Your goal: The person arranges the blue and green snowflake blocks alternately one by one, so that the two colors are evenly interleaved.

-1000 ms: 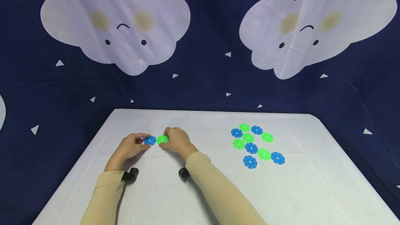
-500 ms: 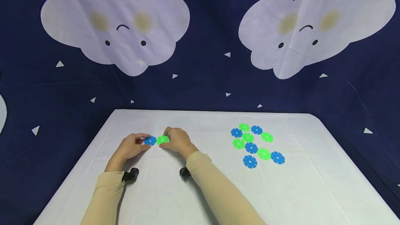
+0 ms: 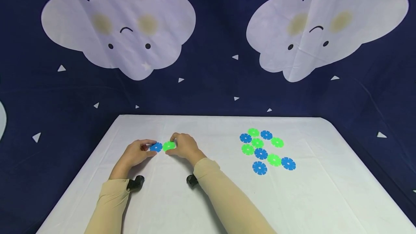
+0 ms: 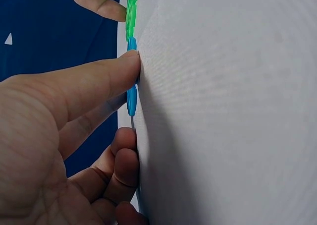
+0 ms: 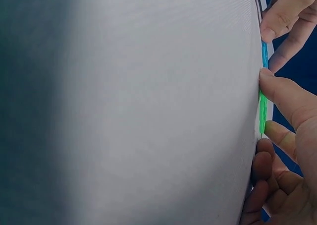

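On the left part of the white table, a blue notched disc lies between the thumb and a finger of my left hand, which pinches its edges. Right beside it is a green notched disc, pinched the same way by my right hand. Both discs lie nearly flat, edge to edge. Seen edge-on in the left wrist view, the blue disc meets the green disc at the rim. The right wrist view shows the green disc low against the tabletop. Whether their slots interlock is too small to tell.
Several loose green and blue discs lie at the right of the white table, among them a green one and a blue one. Behind the table's far edge hangs a dark blue cloth with printed clouds.
The head view has tilted very slightly. Both hands keep their pinch, and the two discs stay side by side in the same place.
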`<state>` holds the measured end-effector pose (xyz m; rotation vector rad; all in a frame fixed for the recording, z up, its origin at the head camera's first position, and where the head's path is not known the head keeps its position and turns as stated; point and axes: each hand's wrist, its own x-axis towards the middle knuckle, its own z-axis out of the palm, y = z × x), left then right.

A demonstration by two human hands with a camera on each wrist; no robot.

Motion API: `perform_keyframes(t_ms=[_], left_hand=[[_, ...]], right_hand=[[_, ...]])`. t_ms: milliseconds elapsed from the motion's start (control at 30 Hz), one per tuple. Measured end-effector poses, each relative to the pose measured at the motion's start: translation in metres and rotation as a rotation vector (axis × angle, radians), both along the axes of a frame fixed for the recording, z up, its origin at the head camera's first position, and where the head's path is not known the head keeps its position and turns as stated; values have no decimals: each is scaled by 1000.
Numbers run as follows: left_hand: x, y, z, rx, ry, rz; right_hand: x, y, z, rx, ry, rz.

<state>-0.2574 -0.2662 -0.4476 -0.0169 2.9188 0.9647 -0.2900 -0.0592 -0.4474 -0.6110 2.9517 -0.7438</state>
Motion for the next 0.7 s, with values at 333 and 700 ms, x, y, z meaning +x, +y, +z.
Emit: perform_keyframes(t_ms=[333,700], left_hand=[[2,-1,2,6,3,-10],[3,-1,3,16,0,-6]], right_hand=[[2,2,4,-21,-18,12],[1,3,3,-24,-17,20]])
